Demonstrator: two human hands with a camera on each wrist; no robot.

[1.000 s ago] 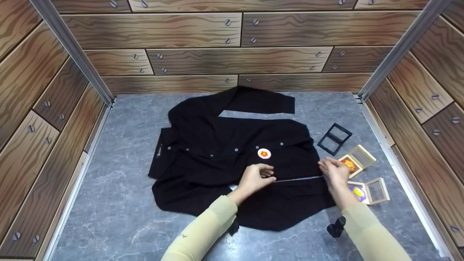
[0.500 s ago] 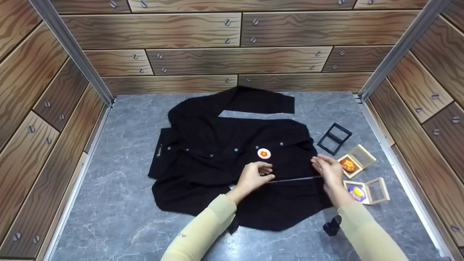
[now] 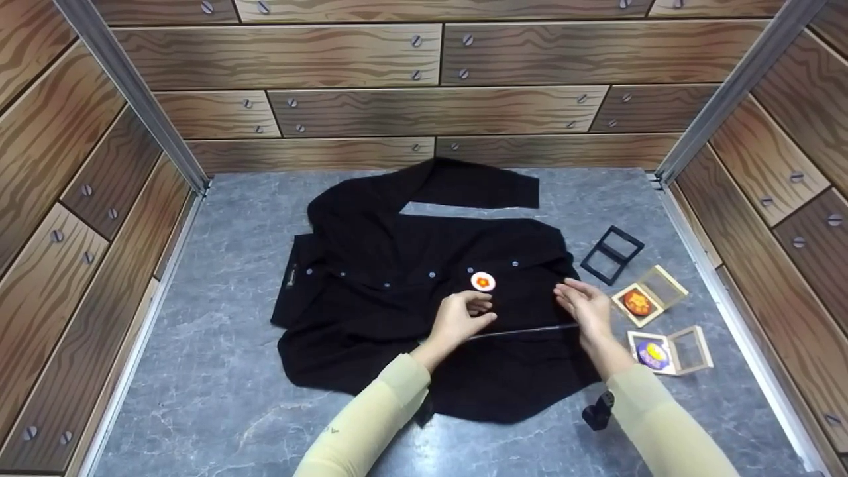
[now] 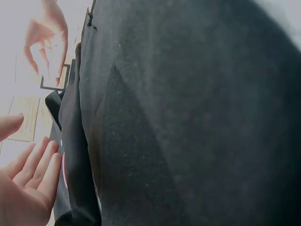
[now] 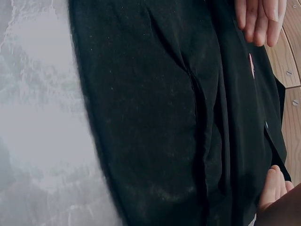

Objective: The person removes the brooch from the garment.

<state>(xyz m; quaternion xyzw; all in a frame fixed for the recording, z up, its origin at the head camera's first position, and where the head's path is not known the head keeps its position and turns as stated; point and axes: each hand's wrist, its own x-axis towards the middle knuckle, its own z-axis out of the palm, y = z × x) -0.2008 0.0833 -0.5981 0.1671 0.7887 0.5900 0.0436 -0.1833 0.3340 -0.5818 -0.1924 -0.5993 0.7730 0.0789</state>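
Observation:
A black button-up shirt [image 3: 384,245] lies spread on the grey surface, its collar to the left and one sleeve stretched along the back. On its front rests a round white disc [image 3: 483,282] with an orange-red flower. My left hand [image 3: 457,324] is over the shirt just below the disc, thumb apart from relaxed fingers, nothing in it. To its right, my right hand [image 3: 589,311] is over the hem end, fingers loosely extended and holding nothing. The left wrist view shows the left palm [image 4: 33,183] facing up beside the dark cloth.
Right of the shirt stand an open black case [image 3: 611,255], an open case with an orange disc [image 3: 638,303], and another with a purple and yellow disc [image 3: 652,355]. Wood-patterned walls [image 3: 424,109] enclose three sides. A small black device [image 3: 598,411] sits at my right wrist.
My right hand has moved left, from beside the cases to over the shirt's hem, uncovering the orange and purple discs. My left hand has shifted slightly left and up. The shirt looks unchanged.

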